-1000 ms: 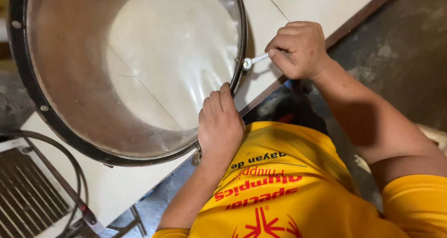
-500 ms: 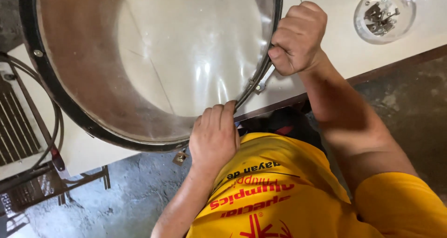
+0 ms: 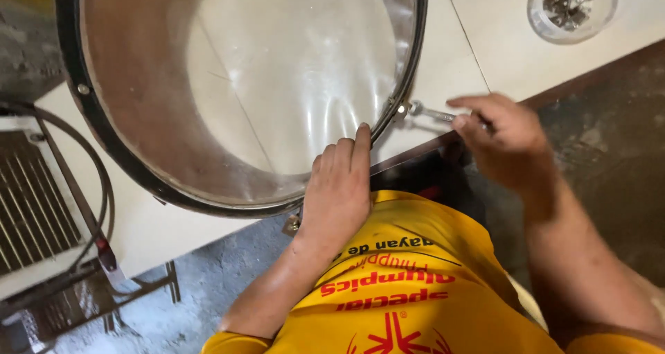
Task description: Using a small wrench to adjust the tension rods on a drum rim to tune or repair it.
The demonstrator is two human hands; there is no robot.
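The drum shell lies open-side up on the white table, a wide wooden cylinder, brown inside, with a dark metal hoop round its rim and a pale translucent head at the bottom that catches the light. The left hand rests flat over the near rim, fingers pressed on the hoop without closing on anything. Just right of it, the right hand's grip pinches a small silver wrench, whose far end sits on a tension lug at the rim; beyond that grip stands a clear glass dish of small metal parts.

The drum runs off the top edge; right fingers hide the wrench's handle
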